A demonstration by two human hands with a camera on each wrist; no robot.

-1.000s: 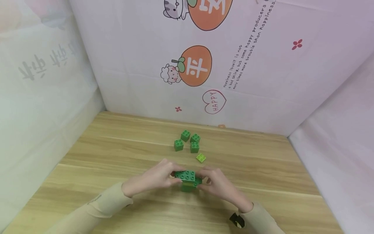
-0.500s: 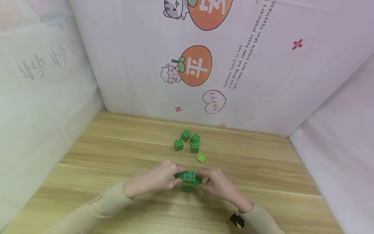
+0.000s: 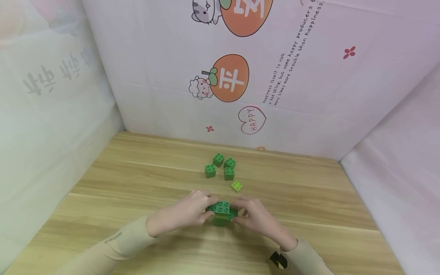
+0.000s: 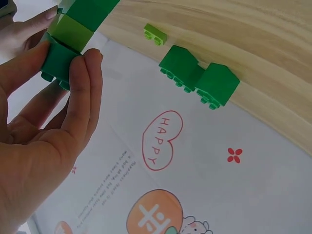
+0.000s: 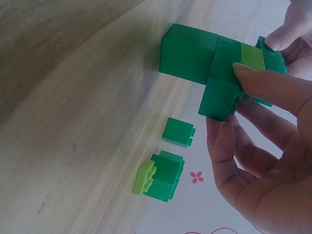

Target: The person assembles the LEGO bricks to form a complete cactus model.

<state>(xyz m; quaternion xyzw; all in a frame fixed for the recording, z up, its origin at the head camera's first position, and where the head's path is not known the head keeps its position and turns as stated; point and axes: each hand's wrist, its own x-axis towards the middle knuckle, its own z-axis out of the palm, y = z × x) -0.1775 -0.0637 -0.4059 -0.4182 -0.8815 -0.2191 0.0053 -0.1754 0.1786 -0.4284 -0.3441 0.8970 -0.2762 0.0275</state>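
You had four loose dark green square plastic bricks (image 3: pixel 220 166), one flat light green plastic plate (image 3: pixel 236 186), one stacked green brick assembly (image 3: pixel 221 212), two hands.

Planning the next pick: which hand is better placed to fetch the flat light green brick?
Probably the right hand: the light green brick lies just beyond its fingers, while the left hand sits farther off, gripping the brick stack.

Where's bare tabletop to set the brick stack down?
Free: tabletop left of the left hand, and right of the right hand towards the side wall. Crowded: centre, behind the brick stack, where loose green bricks and a light-green plate lie.
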